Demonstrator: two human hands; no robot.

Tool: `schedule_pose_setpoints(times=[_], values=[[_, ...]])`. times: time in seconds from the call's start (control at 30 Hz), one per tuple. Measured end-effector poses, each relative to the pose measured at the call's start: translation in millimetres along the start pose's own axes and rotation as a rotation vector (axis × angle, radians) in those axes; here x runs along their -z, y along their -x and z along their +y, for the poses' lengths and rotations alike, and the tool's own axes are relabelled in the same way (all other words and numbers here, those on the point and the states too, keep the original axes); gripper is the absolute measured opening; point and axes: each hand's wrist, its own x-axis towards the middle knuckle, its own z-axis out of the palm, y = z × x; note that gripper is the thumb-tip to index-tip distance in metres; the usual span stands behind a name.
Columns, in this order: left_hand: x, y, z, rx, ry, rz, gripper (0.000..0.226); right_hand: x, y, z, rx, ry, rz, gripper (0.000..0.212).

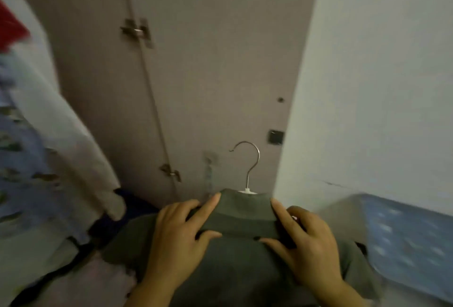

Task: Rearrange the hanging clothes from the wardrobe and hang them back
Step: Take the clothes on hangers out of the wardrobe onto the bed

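A grey-green collared shirt (pixel 240 265) sits on a hanger, low in the middle of the view. The hanger's metal hook (pixel 250 159) rises above the collar (pixel 242 211), free of any rail. My left hand (pixel 181 235) pinches the collar's left side between thumb and fingers. My right hand (pixel 306 235) pinches the right side of the collar the same way. The hanger's arms are hidden inside the shirt.
An open wardrobe door (pixel 196 73) with hinges stands straight ahead. Hanging clothes (pixel 36 147), white, blue-patterned and red, fill the left side. A pale wall (pixel 380 73) is on the right, with a blue patterned bed cover (pixel 407 240) below it.
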Motion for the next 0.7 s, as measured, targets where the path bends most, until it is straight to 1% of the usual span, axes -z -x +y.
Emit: schedule_pose_setpoints(times=[0.1,0.2,0.4,0.57,0.7], values=[[-23.0,5.2,70.9,-0.115,0.147,-0.073,0.076,65.0,59.7,23.8,-0.137,0.15,0.007,0.061],[-43.3,8.3,149.1,-0.27,0.285,-0.142,0.079,132.4,122.8,44.7,-0.274,0.303,0.03,0.062],[-69.6,27.8,321.3,-0.569,0.557,-0.196,0.079,265.3,250.4,62.5,-0.578,0.56,0.08,0.063],[-69.2,72.1,473.6,-0.82,0.676,-0.251,0.079,368.1,365.6,59.2,-0.815,0.728,0.14,0.066],[-61.8,132.0,601.9,-0.983,0.76,-0.318,0.082,449.6,469.1,48.4,-0.985,0.834,0.191,0.068]])
